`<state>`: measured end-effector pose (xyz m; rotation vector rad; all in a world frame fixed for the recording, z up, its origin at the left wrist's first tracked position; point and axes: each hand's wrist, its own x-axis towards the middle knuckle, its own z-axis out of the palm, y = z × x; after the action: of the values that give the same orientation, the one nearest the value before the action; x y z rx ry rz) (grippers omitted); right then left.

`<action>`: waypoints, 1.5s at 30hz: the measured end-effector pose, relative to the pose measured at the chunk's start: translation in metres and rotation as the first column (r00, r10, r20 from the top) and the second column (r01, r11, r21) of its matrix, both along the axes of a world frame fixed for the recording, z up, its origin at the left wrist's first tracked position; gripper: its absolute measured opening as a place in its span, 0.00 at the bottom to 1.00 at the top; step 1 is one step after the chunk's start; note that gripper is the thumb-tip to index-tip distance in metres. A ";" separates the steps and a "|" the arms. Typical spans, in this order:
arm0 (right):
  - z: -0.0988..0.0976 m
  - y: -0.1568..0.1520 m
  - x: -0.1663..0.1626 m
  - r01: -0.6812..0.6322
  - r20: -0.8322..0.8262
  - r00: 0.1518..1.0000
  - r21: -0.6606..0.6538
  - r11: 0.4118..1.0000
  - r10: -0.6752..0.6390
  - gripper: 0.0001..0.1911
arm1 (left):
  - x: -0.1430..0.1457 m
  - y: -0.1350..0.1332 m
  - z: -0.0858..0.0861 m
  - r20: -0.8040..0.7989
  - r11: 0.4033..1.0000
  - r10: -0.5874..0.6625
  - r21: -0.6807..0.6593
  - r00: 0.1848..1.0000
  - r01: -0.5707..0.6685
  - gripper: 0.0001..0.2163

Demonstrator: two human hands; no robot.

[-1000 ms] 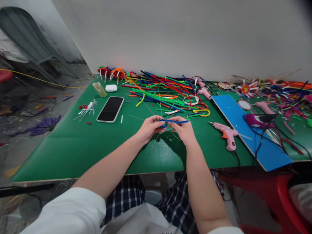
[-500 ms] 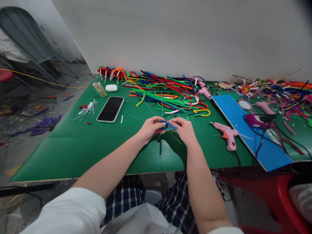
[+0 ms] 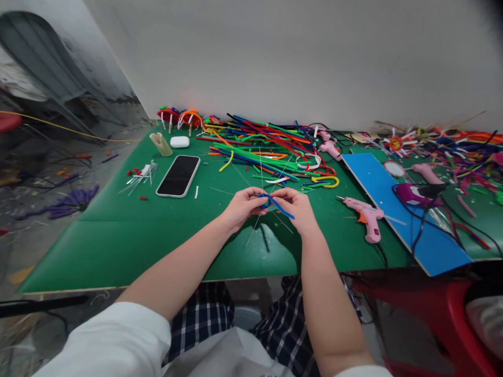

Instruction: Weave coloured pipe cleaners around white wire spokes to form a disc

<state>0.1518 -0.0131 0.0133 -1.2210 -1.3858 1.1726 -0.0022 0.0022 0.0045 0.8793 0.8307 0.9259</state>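
Note:
Over the table's front half, my left hand [image 3: 245, 207] is closed, thumb and fingers pinching a wire frame whose thin spokes [image 3: 253, 233] fan out in several directions. At its middle sits a small wound blue hub, partly covered by my fingers. A blue pipe cleaner [image 3: 283, 209] runs from that hub across the fingers of my right hand [image 3: 301, 207], its free end pointing down and right. My right hand is closed close beside the hub, thumb and fingertips at the pipe cleaner. Exactly which fingers grip it is partly hidden.
Loose coloured pipe cleaners [image 3: 267, 133] lie in a pile behind my hands. To the left are a phone [image 3: 178, 176], a white case [image 3: 179, 142] and cut wires [image 3: 143, 178]. On the right lie a pink glue gun [image 3: 363, 214] and a blue board [image 3: 401, 209] with cords.
The blue pipe cleaner's free end, blurred before, has swung down and toward the right and now shows sharply. Both hands stay nearly in place.

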 end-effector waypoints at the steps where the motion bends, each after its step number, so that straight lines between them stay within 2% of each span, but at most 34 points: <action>1: 0.000 0.000 0.000 -0.001 0.005 1.000 -0.001 1.000 0.001 0.11 | 0.000 0.000 0.000 -0.001 1.000 -0.005 0.005 1.000 0.005 0.13; 9: -0.002 0.001 0.000 0.020 0.019 1.000 -0.009 1.000 -0.020 0.11 | 0.001 -0.002 0.000 -0.064 0.996 -0.022 0.084 0.998 0.028 0.13; 14: -0.003 0.001 0.000 0.016 0.039 0.999 -0.009 1.000 -0.016 0.10 | 0.001 -0.004 0.004 -0.163 0.989 0.005 0.144 0.987 0.018 0.13; 21: -0.001 0.000 0.001 -0.010 0.070 0.998 0.011 1.000 0.009 0.10 | 0.003 -0.006 0.006 -0.196 0.976 0.033 0.217 0.980 0.010 0.12; 37: -0.003 0.001 0.002 0.008 0.093 0.996 -0.011 1.000 -0.007 0.11 | 0.002 -0.004 0.006 -0.205 0.976 0.026 0.218 0.978 0.020 0.13; 45: -0.001 -0.001 0.001 0.016 0.117 0.993 0.024 1.000 -0.018 0.10 | 0.002 -0.005 0.006 -0.205 0.975 0.045 0.224 0.978 0.002 0.13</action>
<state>0.1525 -0.0138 0.0125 -1.2998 -1.4686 1.0848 -0.0005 -0.0025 0.0102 1.1808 0.9291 0.9699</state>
